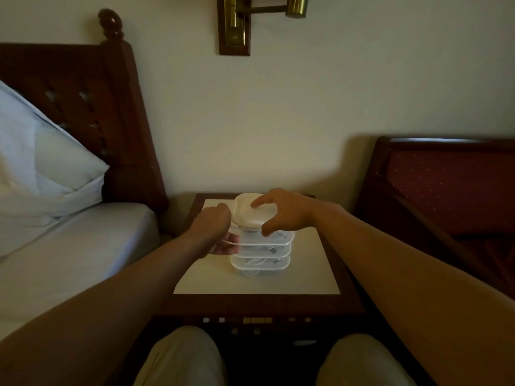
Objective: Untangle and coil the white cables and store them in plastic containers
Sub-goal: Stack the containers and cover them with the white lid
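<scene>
The room is dim and the whole frame is underexposed, with a warm yellowish cast. The brightest patch is the wall [278,112] at centre, fading toward the corners. A soft shadow falls on it beside the chair [446,185] at right. Both forearms at the bottom are dark and smeared, and the left hand [214,229] at centre looks slightly blurred. The headboard [92,107] at upper left leans inward with wide-angle bending. Fine detail is soft throughout.

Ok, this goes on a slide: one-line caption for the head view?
Right hand lowers a lid onto stacked cable containers on a nightstand; left hand steadies them.
</scene>
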The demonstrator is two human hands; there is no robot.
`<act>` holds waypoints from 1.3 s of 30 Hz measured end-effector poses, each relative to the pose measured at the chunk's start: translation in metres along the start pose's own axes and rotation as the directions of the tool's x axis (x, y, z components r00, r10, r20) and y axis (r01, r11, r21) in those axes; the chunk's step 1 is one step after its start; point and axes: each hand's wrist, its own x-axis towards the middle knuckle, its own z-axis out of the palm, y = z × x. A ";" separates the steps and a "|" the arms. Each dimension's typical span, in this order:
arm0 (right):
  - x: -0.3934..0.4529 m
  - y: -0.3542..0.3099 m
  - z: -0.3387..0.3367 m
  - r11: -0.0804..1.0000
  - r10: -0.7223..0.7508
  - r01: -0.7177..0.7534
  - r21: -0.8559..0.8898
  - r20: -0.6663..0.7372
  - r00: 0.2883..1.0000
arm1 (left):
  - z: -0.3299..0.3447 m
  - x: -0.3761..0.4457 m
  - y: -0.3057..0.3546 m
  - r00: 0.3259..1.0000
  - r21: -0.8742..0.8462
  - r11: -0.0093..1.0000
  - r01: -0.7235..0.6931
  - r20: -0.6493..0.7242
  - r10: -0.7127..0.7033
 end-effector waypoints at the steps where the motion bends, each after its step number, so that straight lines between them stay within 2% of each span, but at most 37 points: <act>1: 0.002 -0.001 0.001 1.000 -0.006 0.006 -0.003 0.008 1.000 | -0.003 0.005 -0.003 0.995 0.122 0.989 -0.082 -0.050 0.088; 2: 0.004 -0.002 0.001 1.000 -0.014 0.014 -0.009 0.020 1.000 | -0.005 0.012 -0.005 0.975 0.229 0.959 -0.164 -0.111 0.193; 4: 0.008 -0.003 0.002 0.999 -0.031 0.032 -0.026 0.040 0.999 | -0.006 0.017 -0.008 0.925 0.359 0.880 -0.310 -0.102 0.367; 5: 0.010 -0.003 0.002 0.999 -0.036 0.037 -0.032 0.048 0.998 | -0.005 0.019 -0.008 0.908 0.418 0.856 -0.305 -0.143 0.393; 6: 0.012 -0.003 0.002 0.999 -0.038 0.040 -0.034 0.053 0.998 | -0.004 0.020 -0.008 0.906 0.415 0.861 -0.295 -0.163 0.390; 8: 0.014 -0.002 0.003 0.999 -0.032 0.034 -0.028 0.060 0.998 | -0.004 0.024 -0.007 0.903 0.412 0.838 -0.357 -0.078 0.423; 15: 0.009 0.004 0.011 0.998 -0.015 0.022 -0.067 0.111 0.994 | 0.002 0.035 -0.011 0.859 0.466 0.783 -0.413 -0.086 0.504; 19: 0.006 0.006 0.029 0.999 -0.025 0.024 -0.043 -0.023 0.999 | 0.012 0.039 -0.014 0.847 0.472 0.774 -0.422 -0.098 0.522; 22: 0.005 0.008 0.044 0.991 -0.051 0.036 -0.132 -0.112 0.992 | 0.015 0.039 -0.018 0.851 0.498 0.771 -0.397 -0.114 0.513; 26: 0.004 0.011 0.048 0.983 -0.027 0.007 -0.185 -0.107 0.994 | 0.013 0.039 -0.016 0.846 0.544 0.730 -0.413 -0.067 0.528; 28: 0.003 0.010 0.040 0.992 0.007 -0.018 -0.124 -0.092 0.996 | 0.012 0.039 -0.016 0.841 0.539 0.729 -0.422 -0.070 0.537; 30: 0.003 0.008 0.031 0.989 0.079 -0.058 0.135 -0.156 0.985 | 0.010 0.039 -0.014 0.847 0.512 0.752 -0.414 -0.086 0.525; 32: 0.004 0.011 0.028 0.861 0.236 -0.055 0.506 -0.300 0.924 | 0.007 0.039 -0.011 0.873 0.425 0.821 -0.382 -0.124 0.471; 33: 0.003 0.013 0.028 0.761 0.339 -0.049 0.647 -0.331 0.881 | 0.005 0.038 -0.009 0.902 0.326 0.879 -0.347 -0.141 0.408; 34: 0.001 0.015 0.029 0.662 0.436 -0.075 0.746 -0.302 0.848 | 0.004 0.035 -0.007 0.936 0.203 0.935 -0.289 -0.144 0.321; 36: -0.004 0.021 0.037 0.461 0.567 -0.214 0.861 -0.100 0.817 | 0.003 0.028 -0.007 0.989 -0.007 0.991 -0.131 -0.075 0.130; 38: -0.012 0.023 0.050 0.283 0.589 -0.353 0.892 0.129 0.798 | 0.003 0.022 -0.013 0.999 -0.110 0.994 0.003 0.044 0.002; 39: -0.013 0.026 0.055 0.240 0.586 -0.392 0.888 0.190 0.788 | 0.004 0.020 -0.015 0.994 -0.144 0.988 0.052 0.103 -0.038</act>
